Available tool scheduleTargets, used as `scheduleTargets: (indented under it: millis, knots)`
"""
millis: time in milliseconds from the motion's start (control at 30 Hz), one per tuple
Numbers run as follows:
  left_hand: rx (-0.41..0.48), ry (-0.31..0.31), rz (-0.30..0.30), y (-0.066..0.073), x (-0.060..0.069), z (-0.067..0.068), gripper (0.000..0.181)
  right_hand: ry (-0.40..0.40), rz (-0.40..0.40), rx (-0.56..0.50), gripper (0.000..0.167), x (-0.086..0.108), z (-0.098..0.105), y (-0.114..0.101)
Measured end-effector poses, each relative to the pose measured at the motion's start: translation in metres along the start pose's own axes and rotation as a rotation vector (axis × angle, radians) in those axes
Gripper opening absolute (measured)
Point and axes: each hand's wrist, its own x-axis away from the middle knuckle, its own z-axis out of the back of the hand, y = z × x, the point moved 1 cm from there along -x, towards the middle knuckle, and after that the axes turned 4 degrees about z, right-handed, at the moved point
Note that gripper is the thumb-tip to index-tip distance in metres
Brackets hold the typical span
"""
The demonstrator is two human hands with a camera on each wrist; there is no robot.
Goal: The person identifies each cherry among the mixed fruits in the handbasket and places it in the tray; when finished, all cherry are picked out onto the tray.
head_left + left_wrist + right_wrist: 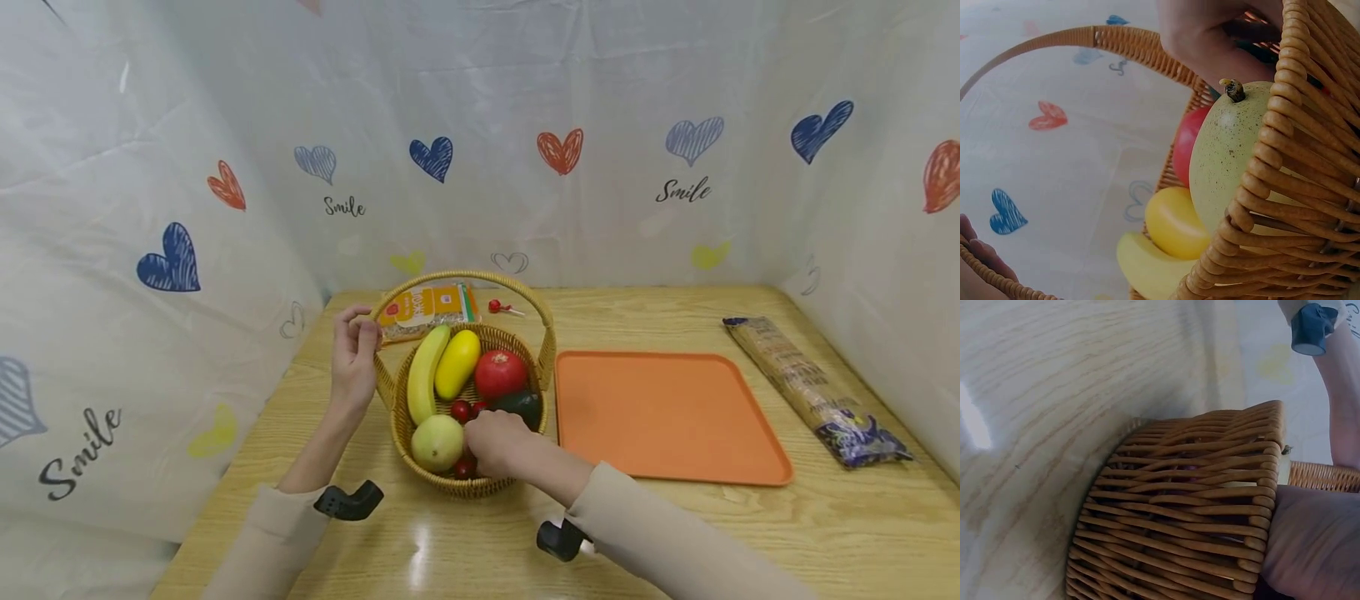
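Note:
The wicker basket [546,417] holds a banana [424,375], a yellow fruit [458,365], a red round fruit [500,375], a pale green fruit [437,443], a dark green item [520,406] and small red fruits [461,410]. My left hand [355,362] grips the left side of its arched handle [465,274]. Inside the front right of the basket is my right hand [495,442], beside the pale green fruit; its fingertips are hidden. In the right wrist view, the woven wall [1179,506] covers most of what lies within.
An orange tray [660,417] lies right of the basket, with a long printed package [810,383] beyond it. Behind the basket are an orange-labelled bag [427,307] and a red lollipop [495,307]. A heart-patterned sheet [480,217] surrounds the table's back and sides.

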Motion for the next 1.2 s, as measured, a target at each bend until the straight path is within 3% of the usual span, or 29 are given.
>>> scheduleTargets:
  millis: [167, 367, 500, 633, 733, 967, 1200]
  knots:
    - [0.013, 0.003, 0.002, -0.017, -0.005, 0.005, 0.02, -0.05, 0.058, 0.039, 0.032, -0.004, 0.002, -0.001]
    - [0.001, -0.009, -0.007, -0.022, -0.005, 0.005, 0.022, -0.068, 0.079, 0.129, 0.028, -0.006, 0.0, 0.0]
    - [0.002, -0.009, -0.007, -0.019, -0.005, 0.004, 0.02, -0.064, 0.084, 0.191, 0.021, -0.008, -0.001, -0.002]
    - [-0.002, -0.007, 0.0, -0.006, -0.002, 0.002, 0.016, -0.051, 0.104, 0.13, 0.021, -0.006, 0.002, 0.0]
    - [-0.011, -0.004, 0.006, 0.003, 0.0, 0.0, 0.016, -0.008, 0.144, 0.048, 0.022, -0.002, 0.005, 0.003]
    - [-0.014, 0.008, 0.0, 0.004, 0.001, -0.003, 0.018, 0.179, 0.244, -0.072, 0.01, 0.016, 0.009, 0.012]
    - [0.02, 0.005, -0.002, -0.022, -0.005, 0.005, 0.016, 0.324, 0.281, -0.19, 0.017, 0.039, 0.014, 0.024]
